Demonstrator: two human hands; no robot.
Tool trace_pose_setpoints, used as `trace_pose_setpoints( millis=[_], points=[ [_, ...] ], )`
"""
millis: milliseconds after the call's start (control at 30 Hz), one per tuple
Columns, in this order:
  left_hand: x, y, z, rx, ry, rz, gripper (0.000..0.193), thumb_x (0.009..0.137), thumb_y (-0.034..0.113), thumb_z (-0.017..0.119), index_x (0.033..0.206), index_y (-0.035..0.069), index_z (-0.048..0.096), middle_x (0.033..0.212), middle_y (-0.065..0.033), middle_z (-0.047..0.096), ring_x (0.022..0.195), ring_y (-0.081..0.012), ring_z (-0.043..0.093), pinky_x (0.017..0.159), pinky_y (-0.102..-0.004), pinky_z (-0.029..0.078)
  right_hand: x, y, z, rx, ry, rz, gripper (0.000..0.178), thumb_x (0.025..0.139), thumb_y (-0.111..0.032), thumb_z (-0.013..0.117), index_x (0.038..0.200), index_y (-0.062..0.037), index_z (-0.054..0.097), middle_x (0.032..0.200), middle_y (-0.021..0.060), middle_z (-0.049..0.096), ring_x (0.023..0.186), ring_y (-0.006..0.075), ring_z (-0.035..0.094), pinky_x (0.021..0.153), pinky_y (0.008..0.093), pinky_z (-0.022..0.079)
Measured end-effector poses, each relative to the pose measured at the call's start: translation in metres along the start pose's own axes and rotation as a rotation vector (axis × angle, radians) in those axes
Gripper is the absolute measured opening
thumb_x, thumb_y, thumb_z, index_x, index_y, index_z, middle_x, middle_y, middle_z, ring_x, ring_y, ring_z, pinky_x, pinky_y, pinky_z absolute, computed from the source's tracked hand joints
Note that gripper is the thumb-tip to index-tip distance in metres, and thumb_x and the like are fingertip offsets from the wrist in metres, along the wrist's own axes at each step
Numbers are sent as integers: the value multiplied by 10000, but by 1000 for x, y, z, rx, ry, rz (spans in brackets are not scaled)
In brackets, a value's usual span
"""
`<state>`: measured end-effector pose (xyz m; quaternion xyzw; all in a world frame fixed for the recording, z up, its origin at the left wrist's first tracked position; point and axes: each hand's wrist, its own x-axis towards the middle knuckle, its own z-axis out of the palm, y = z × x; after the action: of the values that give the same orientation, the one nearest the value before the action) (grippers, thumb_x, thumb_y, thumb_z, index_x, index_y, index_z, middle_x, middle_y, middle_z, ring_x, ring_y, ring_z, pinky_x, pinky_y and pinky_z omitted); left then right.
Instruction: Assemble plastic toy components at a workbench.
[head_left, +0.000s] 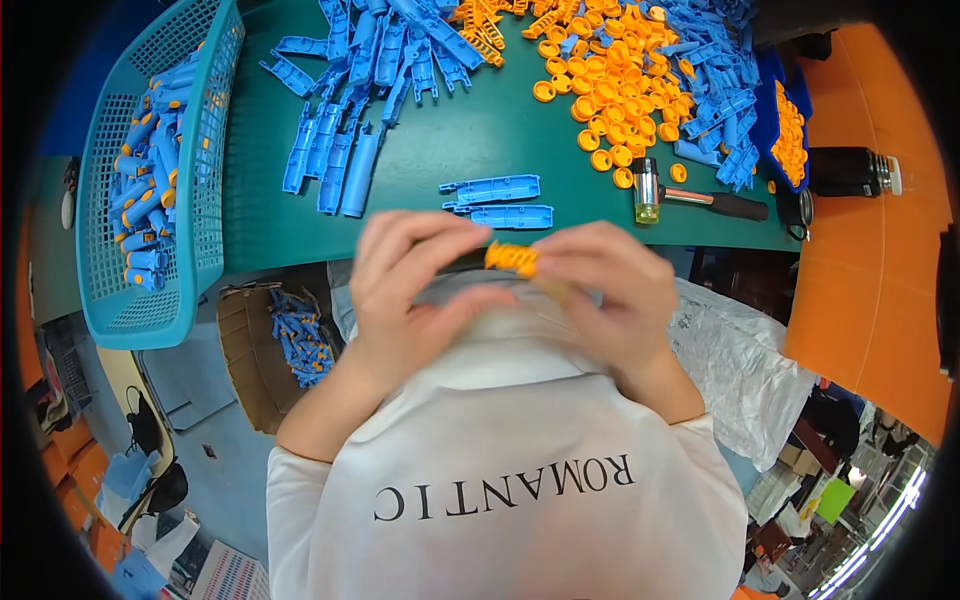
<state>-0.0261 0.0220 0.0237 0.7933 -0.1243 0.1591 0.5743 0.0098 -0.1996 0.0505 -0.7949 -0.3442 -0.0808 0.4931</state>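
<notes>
A small orange ribbed plastic piece point(512, 260) is in front of my chest, near the table's front edge. My right hand point(612, 285) pinches its right end between the fingers. Beside the left end, my left hand point(405, 290) has its thumb and forefinger apart; the fingertips are close to the piece, and whether they touch it is unclear. Just beyond my hands, two blue half shells point(505, 217) lie on the green table point(440, 130), one behind the other, hollow sides showing.
Blue shells point(335, 150), orange ribbed pieces point(483, 35) and orange round caps point(620, 100) are heaped at the back. A hammer point(690, 195) lies right, near a blue bin point(775, 110) and black bottle point(850, 172). A turquoise basket point(210, 150) and cardboard box point(250, 350) hold blue parts.
</notes>
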Motion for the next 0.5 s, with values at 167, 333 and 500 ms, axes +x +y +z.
trace_pose_setpoints(
  millis=[167, 333, 500],
  points=[
    [12, -24, 3, 464, 0, 211, 233, 696, 53, 867, 897, 69, 751, 907, -64, 619, 807, -235, 578, 657, -325, 451, 1, 23, -9, 198, 140, 247, 232, 758, 169, 740, 964, 62, 743, 1076, 185, 712, 992, 228, 685, 846, 322, 568],
    [20, -14, 4, 464, -33, 162, 154, 741, 90, 825, 838, 76, 707, 945, -59, 640, 889, -295, 598, 769, -386, 454, 2, 24, -7, 210, 168, 272, 222, 772, 183, 725, 962, 67, 730, 1109, 193, 704, 1041, 238, 681, 902, 324, 568],
    [8, -16, 4, 383, -54, 140, 200, 725, 72, 839, 867, 69, 697, 1056, -71, 711, 975, -306, 629, 861, -410, 485, 2, 25, -5, 189, 110, 257, 223, 757, 157, 747, 953, 52, 739, 1071, 184, 720, 1015, 246, 687, 882, 335, 562]
  ],
)
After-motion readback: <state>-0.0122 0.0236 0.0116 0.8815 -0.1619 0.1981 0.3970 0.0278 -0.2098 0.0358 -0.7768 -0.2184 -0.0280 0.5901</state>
